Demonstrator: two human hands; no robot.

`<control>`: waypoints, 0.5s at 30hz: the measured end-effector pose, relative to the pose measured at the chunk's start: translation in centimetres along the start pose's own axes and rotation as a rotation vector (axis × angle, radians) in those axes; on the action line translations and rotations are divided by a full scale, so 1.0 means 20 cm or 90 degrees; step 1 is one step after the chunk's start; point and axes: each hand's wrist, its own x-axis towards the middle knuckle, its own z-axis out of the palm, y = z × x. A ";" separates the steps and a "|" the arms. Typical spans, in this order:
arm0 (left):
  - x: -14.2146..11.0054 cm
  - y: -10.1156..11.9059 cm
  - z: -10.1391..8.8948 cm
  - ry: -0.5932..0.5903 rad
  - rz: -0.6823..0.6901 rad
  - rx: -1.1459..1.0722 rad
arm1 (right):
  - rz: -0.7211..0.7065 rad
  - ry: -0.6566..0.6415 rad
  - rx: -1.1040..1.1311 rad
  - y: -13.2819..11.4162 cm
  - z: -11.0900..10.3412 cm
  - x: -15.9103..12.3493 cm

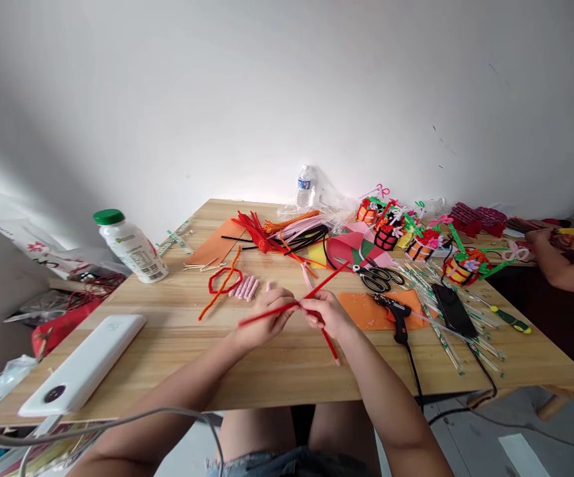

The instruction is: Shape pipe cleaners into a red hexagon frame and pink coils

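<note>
Both my hands meet above the middle of the wooden table [277,371]. My left hand [267,318] pinches a long red pipe cleaner [324,285] that slants up to the right. My right hand [324,313] is closed on red pipe cleaner too, and a second red length [331,344] pokes down toward me from it. Just beyond my hands lie a red pipe-cleaner loop [223,279], an orange pipe cleaner [220,291] and several small pink coiled pieces [244,287].
Black scissors [379,277], a black glue gun [396,315] on orange foam, a phone [453,308] and many green-striped sticks lie right. A white power bank [85,371] and green-capped bottle [130,246] sit left. Another person's arm [555,262] rests far right near finished flower baskets [460,265].
</note>
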 end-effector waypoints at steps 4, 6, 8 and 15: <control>0.02 0.01 -0.01 -0.118 -0.408 -0.442 | -0.401 -0.009 -0.392 -0.01 -0.02 -0.03; 0.03 0.00 -0.02 -0.233 -0.580 -0.649 | -0.582 -0.033 -0.549 -0.01 -0.03 -0.03; 0.04 -0.01 -0.02 -0.256 -0.639 -0.734 | -0.675 -0.022 -0.632 -0.01 -0.05 -0.02; 0.02 -0.03 -0.01 0.008 -0.333 -0.346 | -0.712 0.287 -0.599 -0.01 -0.03 0.02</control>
